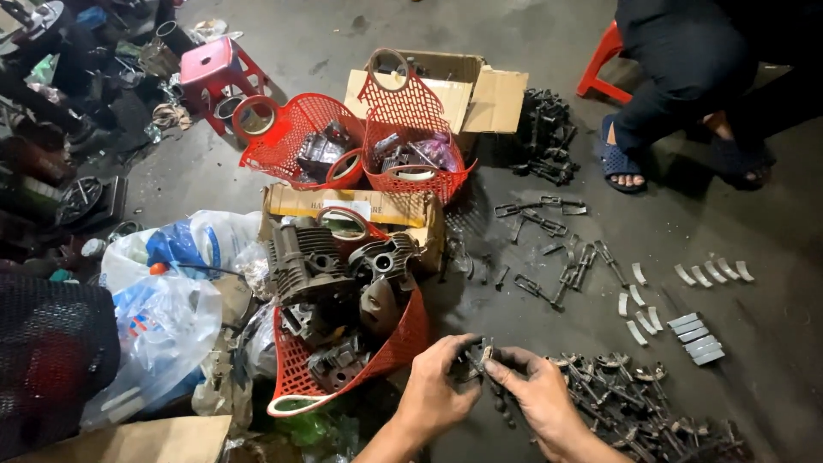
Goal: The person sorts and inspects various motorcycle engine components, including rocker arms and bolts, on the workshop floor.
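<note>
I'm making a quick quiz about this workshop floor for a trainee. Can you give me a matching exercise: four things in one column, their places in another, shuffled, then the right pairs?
Things:
1. engine cylinder
2. red stool
3. small metal part
4. curved silver pieces

Places:
A. laid in a row on the floor at the right
B. between the left hand and right hand
C. on top of the nearest red basket
D. standing at the top left, behind the baskets

Pairs: 1-C, 2-D, 3-B, 4-A
</note>
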